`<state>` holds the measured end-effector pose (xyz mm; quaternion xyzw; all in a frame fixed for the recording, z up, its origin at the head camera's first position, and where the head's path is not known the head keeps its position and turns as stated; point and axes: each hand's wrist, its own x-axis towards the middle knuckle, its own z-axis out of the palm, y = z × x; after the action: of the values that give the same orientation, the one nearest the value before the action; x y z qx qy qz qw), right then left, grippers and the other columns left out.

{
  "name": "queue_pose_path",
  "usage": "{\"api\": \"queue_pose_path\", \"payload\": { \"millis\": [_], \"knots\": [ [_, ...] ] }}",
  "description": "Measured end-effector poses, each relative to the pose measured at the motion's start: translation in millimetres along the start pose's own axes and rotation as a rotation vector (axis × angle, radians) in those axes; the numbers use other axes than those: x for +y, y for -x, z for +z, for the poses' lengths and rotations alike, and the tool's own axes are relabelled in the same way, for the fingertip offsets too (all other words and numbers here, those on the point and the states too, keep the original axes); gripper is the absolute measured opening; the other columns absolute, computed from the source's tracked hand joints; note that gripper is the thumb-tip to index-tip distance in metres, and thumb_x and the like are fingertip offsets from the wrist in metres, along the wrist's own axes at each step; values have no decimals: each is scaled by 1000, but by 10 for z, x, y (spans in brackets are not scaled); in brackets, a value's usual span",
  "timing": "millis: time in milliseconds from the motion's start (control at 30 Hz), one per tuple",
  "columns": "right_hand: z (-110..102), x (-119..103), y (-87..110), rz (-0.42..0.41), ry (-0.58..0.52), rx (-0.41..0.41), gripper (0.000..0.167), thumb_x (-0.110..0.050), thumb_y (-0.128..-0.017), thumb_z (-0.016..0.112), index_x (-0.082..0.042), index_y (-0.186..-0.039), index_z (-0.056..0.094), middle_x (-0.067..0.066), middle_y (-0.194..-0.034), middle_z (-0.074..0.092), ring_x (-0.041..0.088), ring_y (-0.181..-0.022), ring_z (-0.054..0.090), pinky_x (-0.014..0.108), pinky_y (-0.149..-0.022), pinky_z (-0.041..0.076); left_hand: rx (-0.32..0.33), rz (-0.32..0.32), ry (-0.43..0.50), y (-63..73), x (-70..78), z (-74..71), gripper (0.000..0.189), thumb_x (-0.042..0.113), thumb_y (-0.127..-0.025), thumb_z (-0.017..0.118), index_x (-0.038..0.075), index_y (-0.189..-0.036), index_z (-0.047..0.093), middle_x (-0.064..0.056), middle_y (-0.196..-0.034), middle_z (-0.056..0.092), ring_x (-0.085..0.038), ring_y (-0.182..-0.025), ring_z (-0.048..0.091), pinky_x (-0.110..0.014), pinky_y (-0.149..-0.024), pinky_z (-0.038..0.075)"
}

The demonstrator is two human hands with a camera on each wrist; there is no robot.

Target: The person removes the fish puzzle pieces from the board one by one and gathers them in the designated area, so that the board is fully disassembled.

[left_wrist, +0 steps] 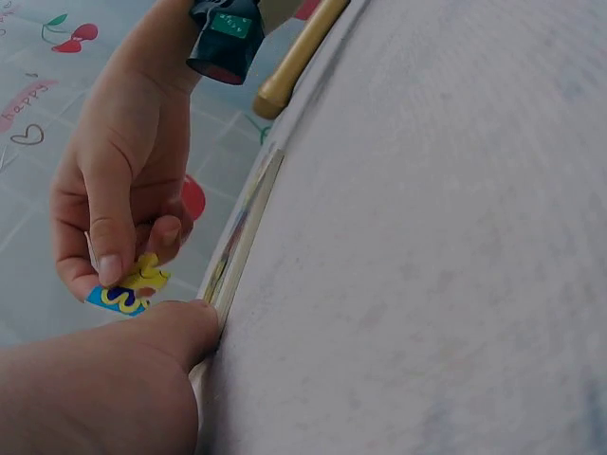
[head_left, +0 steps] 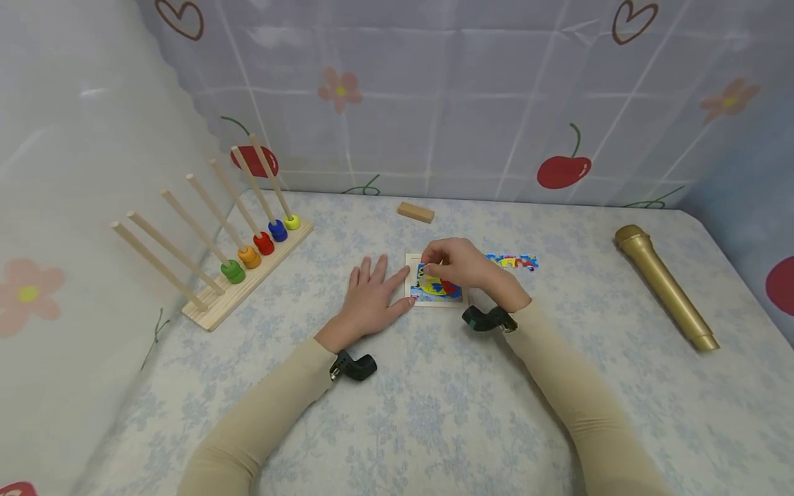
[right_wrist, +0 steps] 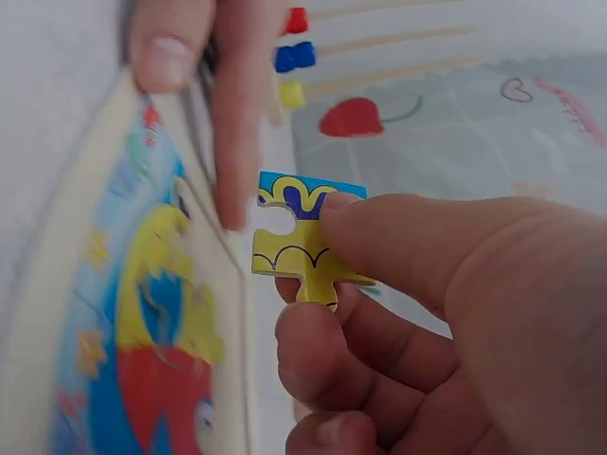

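Observation:
Between thumb and fingers my right hand (head_left: 457, 263) pinches a yellow and blue jigsaw piece (right_wrist: 302, 237), held just above the puzzle board (head_left: 465, 301). That board has a pale wooden frame around a partly filled, brightly coloured picture (right_wrist: 142, 313). My left hand (head_left: 372, 297) lies with fingers spread on the table, its thumb and index fingertip at the board's left edge. In the left wrist view the left thumb (left_wrist: 190, 327) rests at the frame's edge, with the piece above it.
Several loose puzzle pieces (head_left: 517, 261) lie right of the board. Behind it is a small wooden block (head_left: 415, 212). A pegged wooden rack (head_left: 214, 318) with coloured beads stands at left; a gold microphone (head_left: 666, 286) lies at right on the patterned table (head_left: 428, 413).

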<state>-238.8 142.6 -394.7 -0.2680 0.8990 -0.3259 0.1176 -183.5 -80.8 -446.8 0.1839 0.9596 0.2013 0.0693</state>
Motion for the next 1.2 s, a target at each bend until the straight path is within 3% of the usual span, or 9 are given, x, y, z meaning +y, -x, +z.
{"api": "queue_pose_path", "payload": {
  "millis": [300,567,1000,1200],
  "knots": [
    [-329,230,293,167,11,65,15,-11,-96,69,-2,-107,70,13,-90,69,19,-64,60,28,-63,52,3,-4,19,26,24,-29,68,54,-101,53,24,-160,37,-22,-171,12,-51,-157,-1,-66,-124,5],
    [-435,531,529,239,31,67,20,-7,-96,64,0,-113,71,12,-88,68,17,-65,60,27,-62,51,7,-3,18,16,10,-9,68,54,-101,53,24,-160,38,-22,-171,12,-50,-157,-1,-66,-124,5],
    [-396,734,632,256,27,29,22,-8,-97,65,1,-116,71,10,-81,67,16,-65,54,29,-60,45,12,-2,25,17,24,-6,68,53,-100,54,23,-160,38,-23,-170,13,-51,-157,-1,-66,-124,5],
    [-384,716,644,249,85,39,22,-12,-99,63,-1,-117,71,14,-89,68,19,-70,51,30,-62,42,6,-9,27,16,21,-6,68,53,-100,53,23,-160,38,-22,-171,13,-50,-157,-2,-65,-124,5]
  ]
}}
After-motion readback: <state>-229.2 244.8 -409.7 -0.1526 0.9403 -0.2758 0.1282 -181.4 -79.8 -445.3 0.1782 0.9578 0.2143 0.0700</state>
